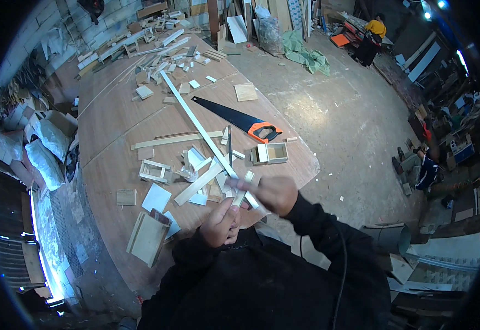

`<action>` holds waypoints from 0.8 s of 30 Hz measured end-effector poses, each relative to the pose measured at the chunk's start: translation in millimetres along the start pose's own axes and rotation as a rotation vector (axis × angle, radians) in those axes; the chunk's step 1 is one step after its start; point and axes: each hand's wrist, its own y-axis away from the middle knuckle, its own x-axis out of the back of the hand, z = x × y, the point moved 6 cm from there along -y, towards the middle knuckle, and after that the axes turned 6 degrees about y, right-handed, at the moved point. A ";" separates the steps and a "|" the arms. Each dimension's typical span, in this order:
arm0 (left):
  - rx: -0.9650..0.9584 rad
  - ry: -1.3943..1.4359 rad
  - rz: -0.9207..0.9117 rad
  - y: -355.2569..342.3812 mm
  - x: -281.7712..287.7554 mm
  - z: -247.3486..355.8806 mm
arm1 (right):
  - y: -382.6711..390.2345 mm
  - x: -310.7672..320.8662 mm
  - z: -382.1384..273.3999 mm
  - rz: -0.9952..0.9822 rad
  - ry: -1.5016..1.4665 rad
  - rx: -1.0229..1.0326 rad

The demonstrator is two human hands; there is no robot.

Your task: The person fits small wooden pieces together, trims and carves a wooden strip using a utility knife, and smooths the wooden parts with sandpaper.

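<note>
My left hand (221, 223) is closed around the lower end of a short pale wooden strip (249, 176), close to my body at the table's near edge. Over the strip's middle reaches my right hand (277, 194), smeared by motion; whether its fingers hold anything cannot be made out. Passing just under both hands, a long, light wooden batten (196, 122) runs diagonally back across the table. Ahead lies a handsaw (226, 113) with a black blade and an orange-and-black handle. A small open wooden box (276, 153) with a divider sits nearer, beside a thin dark strip (230, 144).
Short boards, including a crossed pale slat (195, 187), a small wooden frame (155, 171) and a wooden block (147, 237), lie on the brown table (111, 137). Offcuts heap at its far end. Two people (376, 28) are at a distance on the right. A cable hangs by my right arm.
</note>
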 end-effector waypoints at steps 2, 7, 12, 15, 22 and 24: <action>-0.024 -0.019 0.000 2.6 3.5 -0.4 | -2.5 -0.2 18.2 0.042 0.007 -0.106; -0.026 -0.012 -0.030 -1.5 10.0 -0.5 | -4.0 -2.3 -0.9 -0.025 -0.045 -0.026; -0.069 0.052 -0.041 -4.1 7.8 8.8 | -6.3 -13.1 -4.1 -0.056 -0.038 -0.091; -0.029 0.009 0.013 -2.3 11.8 8.4 | -16.8 1.0 6.0 -0.040 -0.046 -0.070; -0.074 -0.023 -0.025 -6.3 6.9 16.5 | -13.5 -5.1 1.4 -0.052 -0.026 0.002; -0.082 -0.013 -0.036 -3.1 4.8 15.3 | -31.8 17.4 19.9 0.016 0.000 -0.102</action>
